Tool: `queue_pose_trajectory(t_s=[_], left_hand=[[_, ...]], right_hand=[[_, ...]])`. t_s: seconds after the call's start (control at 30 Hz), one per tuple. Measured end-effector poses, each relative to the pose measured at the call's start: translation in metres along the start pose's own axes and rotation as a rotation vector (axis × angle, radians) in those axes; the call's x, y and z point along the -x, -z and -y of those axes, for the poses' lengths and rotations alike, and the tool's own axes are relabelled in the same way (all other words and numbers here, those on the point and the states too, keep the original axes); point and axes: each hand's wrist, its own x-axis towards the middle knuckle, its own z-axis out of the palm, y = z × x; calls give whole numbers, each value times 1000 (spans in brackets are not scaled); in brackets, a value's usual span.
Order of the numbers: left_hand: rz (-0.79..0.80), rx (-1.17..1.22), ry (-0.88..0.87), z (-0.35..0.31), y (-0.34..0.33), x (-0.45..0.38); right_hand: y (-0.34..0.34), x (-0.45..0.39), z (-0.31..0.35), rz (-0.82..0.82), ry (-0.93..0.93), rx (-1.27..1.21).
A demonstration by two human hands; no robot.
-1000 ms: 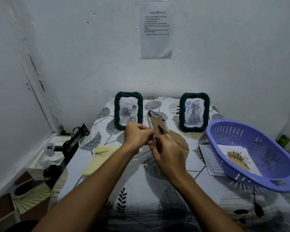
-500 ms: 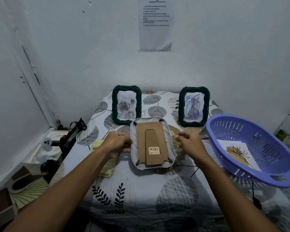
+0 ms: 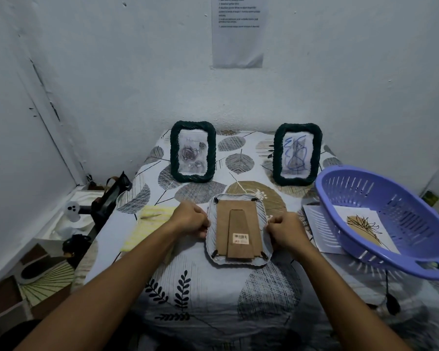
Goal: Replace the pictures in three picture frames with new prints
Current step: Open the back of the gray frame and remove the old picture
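A white-rimmed picture frame [image 3: 238, 231] lies face down in the middle of the table, its brown cardboard back and stand facing up. My left hand [image 3: 189, 219] grips its left edge and my right hand [image 3: 285, 230] grips its right edge, fingers curled. Two dark green rope frames stand at the back: the left frame [image 3: 193, 155] shows a rose picture, the right frame [image 3: 297, 154] a blue scribble. A new print [image 3: 363, 226] with a brown plant drawing lies in the purple basket [image 3: 360, 183].
The purple basket sits at the right on a white sheet [image 3: 314, 224]. A yellow cloth [image 3: 148, 224] lies left of the frame. A paper notice [image 3: 237, 31] hangs on the wall. Dark clutter and boxes [image 3: 104, 203] fill the floor left of the table.
A second ago both hands held the frame up on edge; since then it has been laid flat, face down. The hands moved apart to its sides, then closed on its left and right edges.
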Motion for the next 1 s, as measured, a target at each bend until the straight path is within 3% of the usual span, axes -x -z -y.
queue_pose_trajectory(t_s=[0.5, 0.6, 0.83, 1.0], left_hand=[[-59, -244, -71, 10, -4, -5], [-106, -340, -159, 10, -2, -8], [-115, -430, -390, 0, -2, -34], [-155, -370, -272, -7, -11, -57]], right_hand=[[0, -4, -4, 17, 21, 140], [3, -6, -1, -18, 86, 259], [4, -29, 13, -23, 314, 172], [-7, -56, 19, -54, 150, 146]])
